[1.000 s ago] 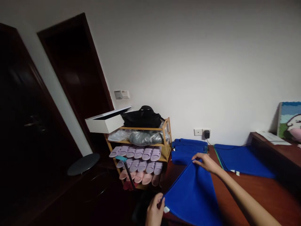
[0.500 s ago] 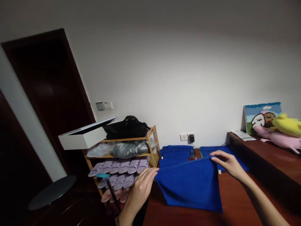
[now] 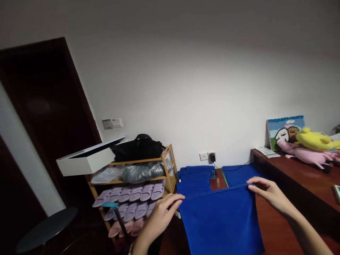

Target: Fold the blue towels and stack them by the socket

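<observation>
A blue cloth (image 3: pixel 221 219) hangs stretched between my two hands above the reddish-brown table. Its upper left corner is pinched by my left hand (image 3: pixel 166 214), whose fingers are closed. At the upper right corner, my right hand (image 3: pixel 268 193) pinches the same top hem between thumb and fingers. Behind the held cloth lie folded blue cloths (image 3: pixel 195 177) in a small stack. To the right of that stack, another blue cloth (image 3: pixel 239 173) lies flat with a green edge, partly hidden by the held one.
Left of the table stands a wooden shoe rack (image 3: pixel 171 161) with purple slippers (image 3: pixel 135 193), a black bag (image 3: pixel 140 147) and a white box (image 3: pixel 85 163). A plug (image 3: pixel 212 158) with a cable sits in the wall. Plush toys (image 3: pixel 305 154) lie on the raised ledge at right.
The cloth went from a slanted hold to a level one, its top hem now stretched across. My left hand rose, and the view swung right, bringing the plush toys in.
</observation>
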Demonstrator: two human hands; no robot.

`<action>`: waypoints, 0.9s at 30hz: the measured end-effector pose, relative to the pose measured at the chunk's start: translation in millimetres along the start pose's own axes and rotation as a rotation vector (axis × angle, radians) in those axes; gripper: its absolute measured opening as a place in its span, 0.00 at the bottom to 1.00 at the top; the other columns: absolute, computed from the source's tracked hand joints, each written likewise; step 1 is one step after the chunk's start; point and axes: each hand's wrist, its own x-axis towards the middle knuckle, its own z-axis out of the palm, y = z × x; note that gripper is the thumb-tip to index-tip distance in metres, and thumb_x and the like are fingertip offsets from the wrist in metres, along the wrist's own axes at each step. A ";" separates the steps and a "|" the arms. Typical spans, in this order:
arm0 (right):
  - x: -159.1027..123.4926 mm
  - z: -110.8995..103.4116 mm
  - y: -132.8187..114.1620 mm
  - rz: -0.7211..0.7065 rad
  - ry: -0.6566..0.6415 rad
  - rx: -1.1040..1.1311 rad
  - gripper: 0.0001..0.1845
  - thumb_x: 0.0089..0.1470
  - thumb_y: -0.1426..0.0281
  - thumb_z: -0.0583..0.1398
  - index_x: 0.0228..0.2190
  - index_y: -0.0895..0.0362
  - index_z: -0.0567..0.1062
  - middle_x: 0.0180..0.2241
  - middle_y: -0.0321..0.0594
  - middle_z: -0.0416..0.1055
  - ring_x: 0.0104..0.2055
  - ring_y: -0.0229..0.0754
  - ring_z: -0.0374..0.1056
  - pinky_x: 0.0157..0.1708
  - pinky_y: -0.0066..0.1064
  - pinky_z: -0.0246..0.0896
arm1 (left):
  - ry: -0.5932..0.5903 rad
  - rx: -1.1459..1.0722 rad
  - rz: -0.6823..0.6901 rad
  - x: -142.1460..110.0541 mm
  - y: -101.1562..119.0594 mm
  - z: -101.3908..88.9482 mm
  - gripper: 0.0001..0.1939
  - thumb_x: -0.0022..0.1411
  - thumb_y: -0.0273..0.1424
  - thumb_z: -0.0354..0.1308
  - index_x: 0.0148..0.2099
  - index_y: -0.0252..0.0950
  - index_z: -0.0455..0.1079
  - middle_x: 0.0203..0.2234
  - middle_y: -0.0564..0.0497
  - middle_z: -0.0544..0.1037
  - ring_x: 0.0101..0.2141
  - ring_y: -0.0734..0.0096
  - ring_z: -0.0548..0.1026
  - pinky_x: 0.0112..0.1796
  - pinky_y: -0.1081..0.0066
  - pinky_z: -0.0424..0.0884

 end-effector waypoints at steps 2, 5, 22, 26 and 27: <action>-4.8 -10.6 3.4 0.016 0.054 -0.040 0.31 0.42 0.41 0.71 0.36 0.54 0.86 0.32 0.43 0.81 0.33 0.45 0.73 0.33 0.33 0.73 | -0.052 -0.075 0.018 -4.1 8.3 10.2 0.11 0.72 0.37 0.57 0.46 0.47 0.81 0.42 0.54 0.86 0.43 0.66 0.82 0.47 0.70 0.77; -10.1 -29.9 10.0 0.114 0.122 -0.065 0.33 0.42 0.41 0.71 0.39 0.54 0.85 0.22 0.37 0.75 0.22 0.40 0.66 0.20 0.30 0.64 | -0.167 -0.196 0.112 -8.5 29.6 30.8 0.11 0.71 0.31 0.57 0.42 0.45 0.82 0.38 0.53 0.85 0.40 0.69 0.81 0.46 0.73 0.75; 118.3 110.1 73.0 -0.025 -0.041 -0.306 0.17 0.58 0.59 0.59 0.42 0.54 0.82 0.45 0.46 0.83 0.48 0.48 0.78 0.54 0.41 0.70 | 0.146 -0.486 -0.253 -21.6 -52.6 157.6 0.23 0.64 0.55 0.61 0.39 0.39 0.82 0.37 0.44 0.86 0.39 0.59 0.84 0.43 0.66 0.80; 80.9 212.6 100.9 -0.001 -0.247 -0.321 0.17 0.56 0.68 0.58 0.45 0.54 0.82 0.49 0.45 0.83 0.51 0.46 0.78 0.57 0.41 0.69 | 0.209 -0.324 -0.526 -69.9 -144.9 195.9 0.33 0.54 0.65 0.56 0.34 0.40 0.80 0.31 0.43 0.86 0.30 0.55 0.84 0.32 0.64 0.81; 60.0 228.4 109.6 0.007 -0.288 -0.328 0.18 0.55 0.69 0.59 0.45 0.54 0.82 0.51 0.45 0.82 0.53 0.47 0.77 0.58 0.41 0.69 | 0.220 -0.248 -0.541 -83.2 -163.4 201.3 0.31 0.54 0.64 0.56 0.33 0.41 0.79 0.30 0.44 0.86 0.32 0.55 0.85 0.35 0.64 0.81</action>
